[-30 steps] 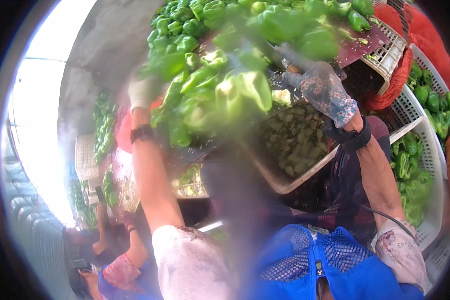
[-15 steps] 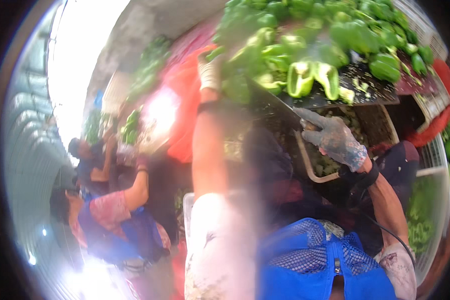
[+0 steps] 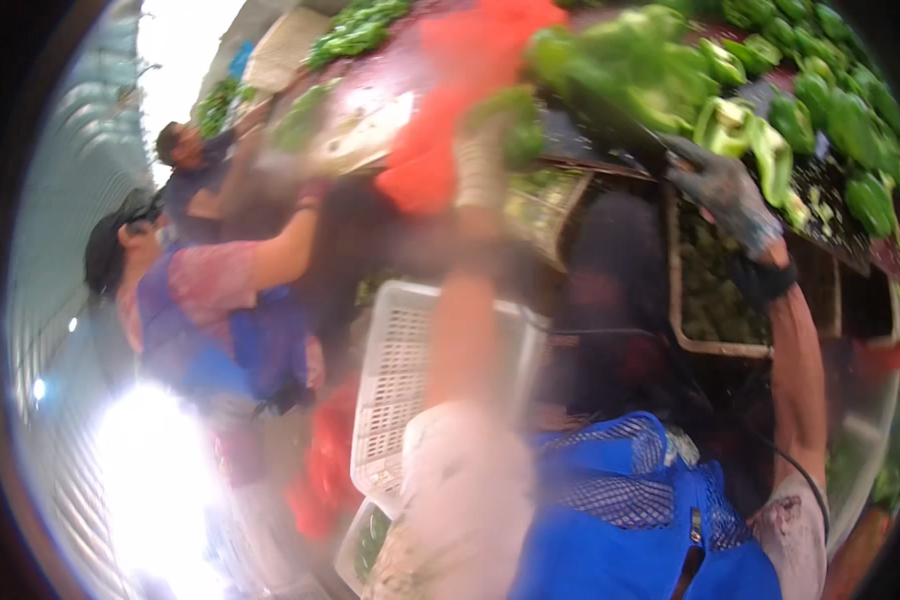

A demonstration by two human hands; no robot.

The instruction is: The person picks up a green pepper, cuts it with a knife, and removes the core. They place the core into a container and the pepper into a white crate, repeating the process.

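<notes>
Before me runs a long dark sorting table (image 3: pixel 610 140) heaped with glossy green bell peppers (image 3: pixel 670 70), the pile spreading from the middle to the far right of my view. Below it, near my chest, stands a white perforated plastic crate (image 3: pixel 400 380), and further right a shallow tan-rimmed tray (image 3: pixel 710 345) holds dark green scraps. A co-worker in a blue apron (image 3: pixel 220 310) bends at the table on my left. My left hand (image 3: pixel 482 165), in a pale glove, is raised and blurred against the pile's near edge beside a red-orange mesh sack (image 3: pixel 440 150); I cannot tell whether its fingers are apart or closed. My right hand (image 3: pixel 720 190), in a grey speckled glove, rests on the peppers with fingers curled down, though whether they grip one I cannot tell. These peppers look light, hollow, firm yet bruisable, with waxy skin that may slip; I judge cupping the broad shoulders safest.
</notes>
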